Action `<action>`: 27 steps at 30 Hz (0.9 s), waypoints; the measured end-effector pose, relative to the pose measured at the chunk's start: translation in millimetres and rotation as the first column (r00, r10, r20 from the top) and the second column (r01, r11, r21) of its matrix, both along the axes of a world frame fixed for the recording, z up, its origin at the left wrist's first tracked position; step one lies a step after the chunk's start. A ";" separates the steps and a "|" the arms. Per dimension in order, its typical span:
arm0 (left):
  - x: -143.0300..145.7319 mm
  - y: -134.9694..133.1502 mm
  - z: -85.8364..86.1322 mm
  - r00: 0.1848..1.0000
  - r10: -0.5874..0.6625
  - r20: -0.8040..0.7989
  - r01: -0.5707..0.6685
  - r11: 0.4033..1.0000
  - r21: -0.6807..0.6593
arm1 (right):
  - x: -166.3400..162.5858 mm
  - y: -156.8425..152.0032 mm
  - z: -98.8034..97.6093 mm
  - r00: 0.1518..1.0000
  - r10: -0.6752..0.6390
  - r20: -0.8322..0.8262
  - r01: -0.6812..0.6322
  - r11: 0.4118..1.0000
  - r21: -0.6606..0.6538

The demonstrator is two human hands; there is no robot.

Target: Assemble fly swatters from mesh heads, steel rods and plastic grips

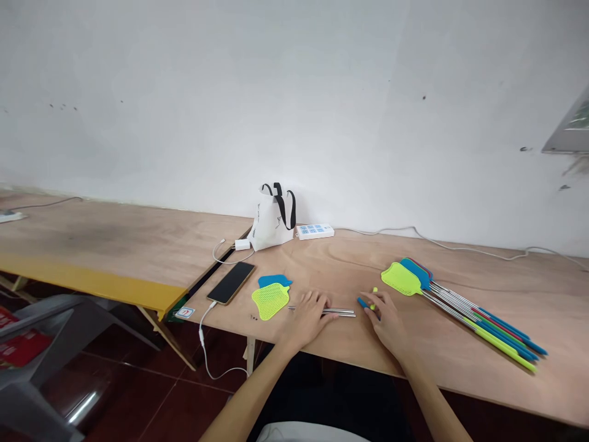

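Note:
My left hand (306, 319) lies palm down on the table, its fingers and thumb closed around thin metal rods (345, 313) that stick out to its right. To its left are two loose fly swatter heads, a yellow-green one (270, 301) partly over a blue one (273, 280). My right hand (386, 322) bends its fingers round short handles, a blue one (362, 302) and a yellow-green one (375, 290), partly hidden under the fingers. Right of that hand, several fly swatters (453, 298) with metal shafts and coloured handles lie in a fanned pile.
A phone (231, 283) with a white cable lies at the table's left. Behind stand a white bag (272, 221) with black straps, a charger plug (242, 244) and a power strip (315, 231) against the wall. A second table (115, 245) adjoins at left, a grey chair (50, 362) below.

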State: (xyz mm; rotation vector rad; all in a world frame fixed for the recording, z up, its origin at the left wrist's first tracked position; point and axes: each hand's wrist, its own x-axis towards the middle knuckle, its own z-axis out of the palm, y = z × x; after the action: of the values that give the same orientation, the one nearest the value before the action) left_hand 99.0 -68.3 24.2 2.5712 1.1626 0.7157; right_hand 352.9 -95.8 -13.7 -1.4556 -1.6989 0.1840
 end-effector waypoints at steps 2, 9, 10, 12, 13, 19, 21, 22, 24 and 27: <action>-0.2 0.4 -0.4 1.000 0.000 0.002 0.000 1.000 0.010 | -0.8 -1.1 2.6 1.000 0.020 0.007 -0.020 1.000 -0.003; -1.4 -0.7 5.2 0.997 -0.075 0.016 0.075 0.997 -0.013 | -2.0 -2.8 1.9 1.000 -0.001 -0.013 0.001 1.000 0.000; -1.7 -0.8 6.2 0.996 -0.086 0.014 0.086 0.996 -0.008 | -1.1 -2.3 0.4 1.000 -0.005 -0.026 0.005 1.000 0.002; -2.4 -1.2 7.7 0.995 -0.095 0.013 0.094 0.995 0.013 | 1.2 -0.8 -2.9 0.998 -0.001 -0.057 0.001 1.000 -0.005; -2.8 -1.7 8.1 0.995 -0.094 0.021 0.093 0.995 0.026 | 2.7 0.3 -4.6 0.998 0.005 -0.070 -0.006 1.000 -0.014; -4.3 -3.5 7.0 0.991 -0.127 0.036 0.126 0.991 0.048 | 9.8 6.6 -12.7 0.996 -0.018 -0.083 0.016 0.999 -0.033; -3.9 -2.9 5.9 0.990 -0.135 0.034 0.134 0.990 0.033 | 9.9 7.6 -14.2 0.996 -0.054 -0.075 0.053 0.998 -0.015; -3.6 -2.3 5.5 0.990 -0.134 0.033 0.133 0.991 0.026 | 9.5 7.8 -14.6 0.996 -0.065 -0.067 0.064 0.998 -0.010; -3.1 -1.2 5.1 0.992 -0.124 0.027 0.123 0.992 0.023 | 8.4 7.6 -14.4 0.997 -0.069 -0.045 0.068 0.998 -0.008; -3.5 0.1 5.2 0.995 -0.098 0.027 0.097 0.994 0.043 | 6.6 6.2 -11.8 0.998 -0.062 -0.013 0.062 0.998 -0.031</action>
State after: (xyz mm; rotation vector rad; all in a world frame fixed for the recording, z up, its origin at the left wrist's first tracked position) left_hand 95.5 -68.2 29.4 2.6224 1.0158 0.7602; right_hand 359.5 -89.6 -25.5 -1.5241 -1.6438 0.1860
